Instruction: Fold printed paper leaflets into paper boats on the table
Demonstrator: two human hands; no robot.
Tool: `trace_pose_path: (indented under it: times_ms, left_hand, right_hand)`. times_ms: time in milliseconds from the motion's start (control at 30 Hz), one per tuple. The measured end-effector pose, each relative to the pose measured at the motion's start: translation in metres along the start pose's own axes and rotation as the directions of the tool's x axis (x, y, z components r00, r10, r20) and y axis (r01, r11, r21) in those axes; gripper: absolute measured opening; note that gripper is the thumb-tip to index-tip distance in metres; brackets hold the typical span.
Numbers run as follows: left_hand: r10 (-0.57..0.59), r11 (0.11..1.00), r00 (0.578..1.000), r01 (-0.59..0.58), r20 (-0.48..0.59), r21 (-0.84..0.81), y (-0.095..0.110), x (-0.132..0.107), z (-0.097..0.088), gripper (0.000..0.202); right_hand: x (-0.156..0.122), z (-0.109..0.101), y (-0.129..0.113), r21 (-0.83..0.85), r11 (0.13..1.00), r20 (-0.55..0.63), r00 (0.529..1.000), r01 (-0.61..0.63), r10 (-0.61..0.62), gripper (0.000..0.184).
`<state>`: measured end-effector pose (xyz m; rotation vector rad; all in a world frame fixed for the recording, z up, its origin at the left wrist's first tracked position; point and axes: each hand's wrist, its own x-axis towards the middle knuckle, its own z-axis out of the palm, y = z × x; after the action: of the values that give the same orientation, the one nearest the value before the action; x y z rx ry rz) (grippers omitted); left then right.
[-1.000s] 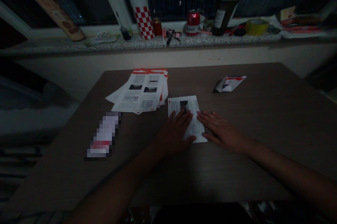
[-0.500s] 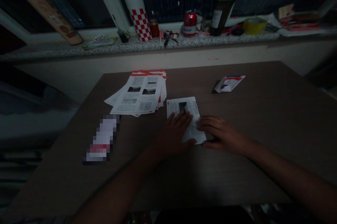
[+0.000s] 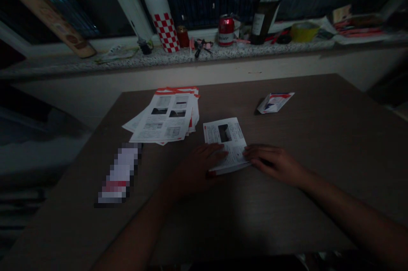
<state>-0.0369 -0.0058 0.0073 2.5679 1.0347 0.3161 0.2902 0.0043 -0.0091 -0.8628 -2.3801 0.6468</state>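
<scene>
A folded printed sheet [image 3: 233, 134] with a dark picture lies in front of me, its near edge slightly raised off the table. My left hand [image 3: 200, 165] grips the sheet's near left part, fingers on top; its thumb is hard to make out in the dim light. At the near right corner, my right hand [image 3: 274, 160] pinches the edge with fingers close together. Beyond my left hand is a fanned stack of printed sheets [image 3: 162, 120] with orange-red top edges.
A small folded paper piece [image 3: 276, 103] stands at the back right of the table [image 3: 306, 220]. A pixelated phone [image 3: 119, 173] lies left. Along the granite sill [image 3: 127, 62] are a checkered bottle [image 3: 165, 29], a red can [image 3: 226, 31], a dark bottle [image 3: 261, 22] and yellow tape [image 3: 304, 32].
My left hand has slid left and nearer, uncovering the picture on the sheet. My right hand has closed on the right edge. The sheet's near edge has lifted slightly.
</scene>
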Motion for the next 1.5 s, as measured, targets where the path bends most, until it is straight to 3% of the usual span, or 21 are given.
trace_pose_path:
  times_ms: [67,167,233,433,700,1200,1333,1500]
  left_hand:
    - [0.014,1.000,1.000,-0.014,-0.003,0.005,-0.004,0.000,0.000,0.063]
    - [0.019,1.000,0.999,-0.019,-0.028,-0.015,-0.008,0.002,0.001,0.062]
    - [0.020,0.999,0.999,-0.022,-0.050,-0.050,-0.007,0.004,0.001,0.053]
    - [-0.036,0.992,0.992,0.021,-0.119,-0.126,-0.001,0.008,0.005,0.033]
    - [-0.203,0.969,0.968,0.177,-0.150,-0.171,0.000,0.017,0.004,0.026]
    - [-0.292,0.955,0.913,0.262,-0.284,-0.139,-0.008,0.035,0.014,0.024]
    - [-0.288,0.958,0.907,0.269,-0.309,-0.103,-0.014,0.038,0.018,0.039]
    - [-0.340,0.941,0.903,0.328,-0.263,-0.089,-0.020,0.039,0.019,0.058]
  right_hand:
    - [0.000,-0.003,0.000,0.020,1.000,0.023,1.000,-0.001,0.000,0.025]
    - [-0.001,-0.007,0.002,-0.002,1.000,0.060,0.998,-0.003,0.003,0.048]
    - [0.000,-0.006,0.006,-0.040,0.999,0.044,0.999,-0.006,0.008,0.053]
    - [0.006,-0.001,0.015,-0.071,0.997,-0.043,0.999,-0.028,0.025,0.026]
    - [0.014,0.000,0.009,-0.103,0.986,-0.143,0.983,-0.134,0.118,0.016]
    - [0.023,0.010,0.011,-0.091,0.973,-0.221,0.957,-0.210,0.186,0.024]
    - [0.024,0.012,0.012,-0.106,0.965,-0.237,0.949,-0.240,0.210,0.027]
    - [0.027,0.009,0.012,-0.162,0.946,-0.225,0.944,-0.281,0.242,0.020]
